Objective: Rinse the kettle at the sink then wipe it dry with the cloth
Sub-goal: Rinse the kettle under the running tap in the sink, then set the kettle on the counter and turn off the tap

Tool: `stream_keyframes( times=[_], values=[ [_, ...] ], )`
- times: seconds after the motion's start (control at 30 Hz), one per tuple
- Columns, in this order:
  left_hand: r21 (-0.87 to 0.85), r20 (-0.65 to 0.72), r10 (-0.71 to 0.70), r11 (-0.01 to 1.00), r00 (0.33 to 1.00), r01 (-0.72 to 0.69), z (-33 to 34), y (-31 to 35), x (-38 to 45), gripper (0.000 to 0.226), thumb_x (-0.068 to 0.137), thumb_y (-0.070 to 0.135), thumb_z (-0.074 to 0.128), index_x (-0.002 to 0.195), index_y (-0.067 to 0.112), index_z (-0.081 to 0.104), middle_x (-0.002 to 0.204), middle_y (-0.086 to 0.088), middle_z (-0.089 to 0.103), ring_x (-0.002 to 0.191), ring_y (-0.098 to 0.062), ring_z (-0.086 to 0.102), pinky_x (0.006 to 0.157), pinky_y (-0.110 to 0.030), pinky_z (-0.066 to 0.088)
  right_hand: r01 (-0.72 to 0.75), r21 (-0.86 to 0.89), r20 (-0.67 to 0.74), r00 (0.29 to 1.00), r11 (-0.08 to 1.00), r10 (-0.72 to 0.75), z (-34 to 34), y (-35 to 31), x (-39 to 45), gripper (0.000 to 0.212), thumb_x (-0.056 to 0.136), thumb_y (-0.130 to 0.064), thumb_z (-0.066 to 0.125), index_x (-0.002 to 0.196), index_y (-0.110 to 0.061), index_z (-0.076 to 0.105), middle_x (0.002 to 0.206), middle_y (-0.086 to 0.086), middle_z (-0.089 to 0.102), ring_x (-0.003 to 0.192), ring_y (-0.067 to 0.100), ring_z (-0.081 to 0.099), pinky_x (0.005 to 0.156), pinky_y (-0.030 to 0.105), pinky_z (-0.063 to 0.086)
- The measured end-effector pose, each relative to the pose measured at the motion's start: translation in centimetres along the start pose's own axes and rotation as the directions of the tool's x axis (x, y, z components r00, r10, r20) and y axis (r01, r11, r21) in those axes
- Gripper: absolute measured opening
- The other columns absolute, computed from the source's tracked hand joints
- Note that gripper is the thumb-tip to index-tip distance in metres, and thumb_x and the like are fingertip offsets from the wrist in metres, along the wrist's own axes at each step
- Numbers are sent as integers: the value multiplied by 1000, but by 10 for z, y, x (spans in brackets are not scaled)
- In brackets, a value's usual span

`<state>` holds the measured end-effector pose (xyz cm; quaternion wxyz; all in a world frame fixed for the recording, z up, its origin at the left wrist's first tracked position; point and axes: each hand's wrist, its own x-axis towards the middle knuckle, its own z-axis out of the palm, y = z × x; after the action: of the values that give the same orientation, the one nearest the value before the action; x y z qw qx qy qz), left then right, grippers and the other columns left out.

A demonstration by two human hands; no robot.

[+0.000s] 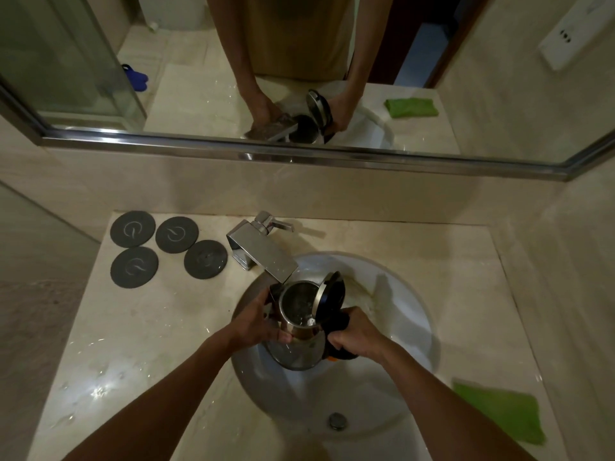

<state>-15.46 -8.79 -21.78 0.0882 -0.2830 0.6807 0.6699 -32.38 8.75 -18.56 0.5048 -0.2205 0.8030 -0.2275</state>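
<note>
A steel kettle (301, 347) with its black lid flipped open hangs over the white sink (399, 327), its mouth just under the square chrome tap (263, 251). Some water glints inside it. My right hand (354, 332) grips the black handle. My left hand (256, 319) holds the kettle's left side near the spout, fingers curled round the body. A green cloth (502, 412) lies flat on the counter right of the sink.
Several dark round coasters (169, 247) lie on the marble counter (139, 344) at the back left. The sink drain (337, 420) sits near the front. A mirror (299, 71) above the backsplash reflects my arms and the kettle. Wet patches glisten on the left counter.
</note>
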Motion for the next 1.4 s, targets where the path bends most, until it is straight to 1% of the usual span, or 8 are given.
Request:
stream_keyframes(
  times=[0.17, 0.33, 0.5, 0.63, 0.93, 1.07, 1.2, 1.4],
  values=[
    [-17, -54, 16, 1000, 998, -17, 7, -4, -14, 98, 55, 27, 89, 137, 32, 34, 134, 8, 50, 124, -13, 48, 101, -37, 46, 81, 14, 12, 997, 997, -81, -1, 5, -8, 11, 58, -2, 61, 62, -12, 61, 54, 1, 58, 54, 15, 58, 56, 31, 46],
    [27, -104, 81, 997, 991, -79, 15, 5, -27, 95, 57, 25, 88, 135, 35, 36, 132, 12, 50, 117, -4, 52, 97, -29, 47, 140, 32, -44, 989, 990, -138, 0, 9, -23, 9, 61, 0, 64, 67, -7, 64, 57, 6, 60, 54, 15, 58, 55, 31, 47],
    [107, -172, 182, 980, 968, -166, 16, 22, -49, 93, 57, 24, 89, 135, 35, 38, 134, 12, 49, 125, -9, 48, 102, -38, 46, 213, 13, -84, 974, 977, -211, 1, -1, -43, 17, 67, 2, 68, 62, -12, 61, 54, 0, 58, 52, 11, 55, 55, 28, 45],
    [146, -203, 244, 965, 948, -217, 11, 42, -73, 94, 56, 33, 90, 135, 34, 38, 133, 11, 51, 121, -9, 52, 99, -39, 49, 283, 23, -102, 955, 959, -280, -2, -22, -67, 9, 60, -15, 69, 61, -18, 61, 56, -4, 60, 56, 9, 57, 56, 24, 46],
    [146, -348, 246, 967, 904, -207, 8, 52, -137, 92, 56, 44, 87, 134, 34, 39, 135, 13, 50, 127, -8, 46, 106, -38, 43, 391, -139, -51, 915, 910, -401, 3, -54, -91, 9, 68, -3, 69, 74, 3, 66, 63, 16, 66, 55, 13, 60, 56, 35, 51],
    [121, -460, 218, 976, 861, -183, 8, 46, -173, 94, 55, 38, 90, 135, 31, 40, 134, 12, 51, 126, -8, 48, 105, -35, 44, 467, -197, 0, 879, 862, -476, 19, -68, -92, 13, 66, -21, 68, 73, -10, 67, 66, 12, 68, 61, 23, 67, 62, 41, 57],
    [96, -543, 182, 983, 820, -155, 3, 36, -207, 96, 54, 33, 92, 134, 30, 41, 132, 10, 53, 125, -10, 49, 103, -33, 45, 549, -188, 94, 836, 815, -541, 39, -89, -104, 11, 69, -12, 68, 70, -3, 62, 61, 13, 62, 56, 14, 56, 53, 26, 45],
    [94, -602, 146, 989, 785, -112, -15, 15, -244, 93, 52, 30, 92, 132, 30, 44, 131, 10, 55, 126, -10, 49, 107, -43, 42, 598, -188, 151, 801, 779, -579, 83, -108, -102, 5, 73, -18, 67, 71, -16, 63, 63, 1, 64, 60, 12, 59, 61, 33, 51]
  ],
)
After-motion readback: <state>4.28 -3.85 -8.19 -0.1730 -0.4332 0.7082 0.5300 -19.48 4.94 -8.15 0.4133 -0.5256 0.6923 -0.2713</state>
